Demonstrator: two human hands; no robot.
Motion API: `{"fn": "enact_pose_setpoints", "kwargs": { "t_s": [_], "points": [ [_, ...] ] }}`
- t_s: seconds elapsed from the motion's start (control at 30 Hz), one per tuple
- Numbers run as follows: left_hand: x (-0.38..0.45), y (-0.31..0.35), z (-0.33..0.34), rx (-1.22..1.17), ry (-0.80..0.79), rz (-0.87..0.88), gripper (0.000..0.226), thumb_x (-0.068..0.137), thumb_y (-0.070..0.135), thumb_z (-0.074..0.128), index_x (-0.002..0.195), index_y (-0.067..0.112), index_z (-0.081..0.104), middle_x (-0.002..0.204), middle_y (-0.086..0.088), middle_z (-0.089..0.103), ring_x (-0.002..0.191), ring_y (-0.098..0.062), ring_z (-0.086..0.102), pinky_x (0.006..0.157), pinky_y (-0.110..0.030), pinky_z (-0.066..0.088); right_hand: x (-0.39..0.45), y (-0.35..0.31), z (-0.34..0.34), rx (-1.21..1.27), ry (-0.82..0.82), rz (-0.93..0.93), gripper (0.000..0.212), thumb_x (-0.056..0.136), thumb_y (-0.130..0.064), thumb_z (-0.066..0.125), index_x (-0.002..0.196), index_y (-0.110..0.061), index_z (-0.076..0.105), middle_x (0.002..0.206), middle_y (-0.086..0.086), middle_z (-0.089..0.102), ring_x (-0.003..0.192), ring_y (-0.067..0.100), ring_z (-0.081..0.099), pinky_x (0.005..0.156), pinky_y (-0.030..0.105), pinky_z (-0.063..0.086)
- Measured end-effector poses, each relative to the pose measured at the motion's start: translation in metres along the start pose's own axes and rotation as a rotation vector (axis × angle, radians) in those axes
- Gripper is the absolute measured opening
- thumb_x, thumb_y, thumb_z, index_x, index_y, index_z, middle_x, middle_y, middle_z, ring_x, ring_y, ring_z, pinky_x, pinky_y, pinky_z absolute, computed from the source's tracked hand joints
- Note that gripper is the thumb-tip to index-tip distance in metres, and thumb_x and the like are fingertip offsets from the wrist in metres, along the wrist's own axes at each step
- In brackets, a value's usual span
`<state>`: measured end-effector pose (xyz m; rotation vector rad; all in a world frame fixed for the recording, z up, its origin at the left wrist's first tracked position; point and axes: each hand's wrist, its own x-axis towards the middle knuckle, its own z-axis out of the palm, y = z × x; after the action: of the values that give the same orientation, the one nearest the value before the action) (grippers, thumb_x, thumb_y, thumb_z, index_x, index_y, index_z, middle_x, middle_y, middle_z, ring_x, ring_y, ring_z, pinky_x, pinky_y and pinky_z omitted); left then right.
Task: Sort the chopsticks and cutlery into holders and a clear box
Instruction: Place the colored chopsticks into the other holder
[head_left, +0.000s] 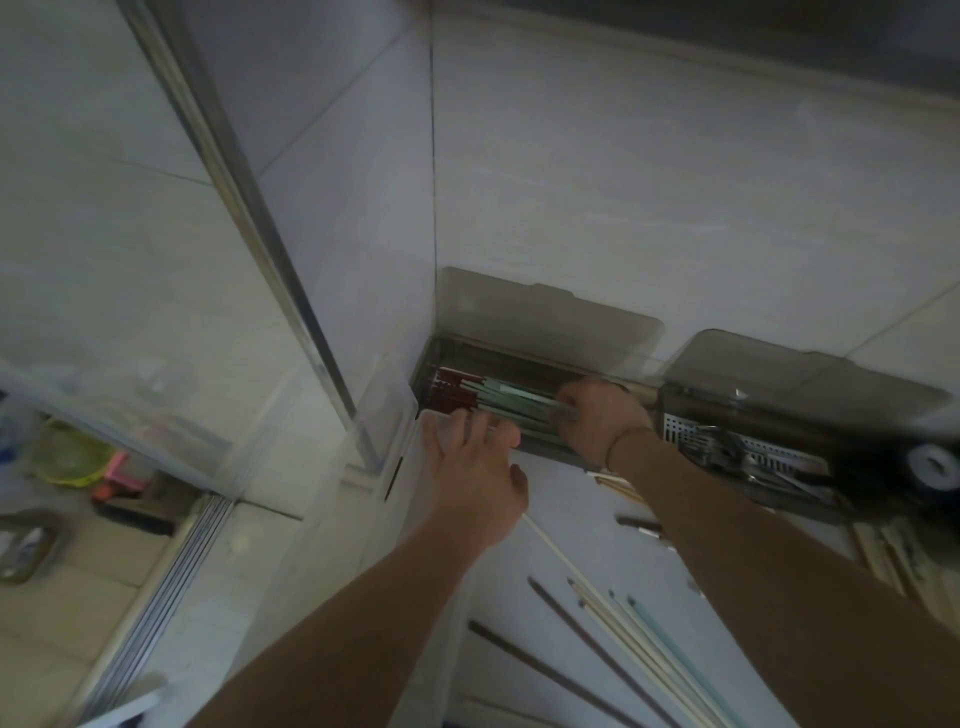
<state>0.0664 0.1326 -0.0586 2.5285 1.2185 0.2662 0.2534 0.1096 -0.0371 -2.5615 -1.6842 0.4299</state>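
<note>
Roughly halfway, I'd guess. Left holder (519, 374) already stacked with red-and-green chopsticks (488, 392); right holder (753, 447) has cutlery. Loose chopsticks (639, 639) left on counter. Right hand (602, 415) curled round chopstick ends inside left holder; left hand (472, 467) spread flat on its front rim, steadying.

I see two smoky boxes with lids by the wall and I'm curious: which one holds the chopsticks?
The left box, in the corner, where both hands reach: red and pale green chopsticks lie inside. The right box holds metal cutlery instead.
</note>
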Motion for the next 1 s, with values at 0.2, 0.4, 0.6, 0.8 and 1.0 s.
{"fn": "enact_pose_setpoints", "kwargs": {
  "t_s": [0.2,0.4,0.6,0.8,1.0],
  "points": [
    [-0.001,0.001,-0.001,0.007,-0.005,0.010,0.036,0.074,0.037,0.050,0.110,0.032,0.052,0.115,0.004,0.046,0.123,-0.026,0.037,0.118,-0.057,0.007,0.006,0.000,0.023,0.188,-0.035,-0.121,0.025,0.094,-0.005,0.050,0.112,-0.007,0.067,0.114,0.015,0.063,0.107,0.029,0.058,0.089,0.020,0.037],
    [0.000,0.001,-0.005,-0.007,-0.034,0.004,0.031,0.083,0.037,0.054,0.114,0.036,0.047,0.120,0.007,0.040,0.126,-0.021,0.028,0.119,-0.056,0.002,-0.016,0.010,0.015,0.499,0.195,-0.055,0.039,0.075,0.024,0.051,0.089,-0.005,0.073,0.094,0.013,0.068,0.094,0.022,0.062,0.089,0.016,0.046],
    [0.000,0.001,-0.001,0.000,0.002,-0.002,0.029,0.081,0.036,0.058,0.110,0.036,0.050,0.116,0.007,0.042,0.124,-0.023,0.031,0.118,-0.056,0.002,-0.095,0.046,0.001,0.714,0.607,0.229,0.019,0.084,0.008,0.061,0.087,-0.009,0.070,0.085,0.003,0.065,0.074,0.002,0.057,0.074,0.006,0.044],
    [0.001,0.001,0.003,0.009,0.030,-0.007,0.028,0.079,0.033,0.062,0.105,0.034,0.052,0.111,0.005,0.044,0.120,-0.024,0.032,0.117,-0.055,0.005,-0.212,0.107,0.043,0.469,0.669,0.554,0.016,0.088,-0.007,0.055,0.092,-0.006,0.070,0.091,0.012,0.067,0.080,0.019,0.054,0.075,0.020,0.038],
    [0.002,0.001,0.005,0.041,0.035,-0.010,0.026,0.081,0.035,0.061,0.106,0.034,0.053,0.112,0.006,0.045,0.120,-0.023,0.032,0.117,-0.055,0.007,-0.286,0.139,0.107,0.097,0.488,0.485,0.045,0.080,-0.036,0.043,0.084,-0.004,0.075,0.087,0.017,0.068,0.074,0.037,0.064,0.072,0.036,0.045]
  ]
}}
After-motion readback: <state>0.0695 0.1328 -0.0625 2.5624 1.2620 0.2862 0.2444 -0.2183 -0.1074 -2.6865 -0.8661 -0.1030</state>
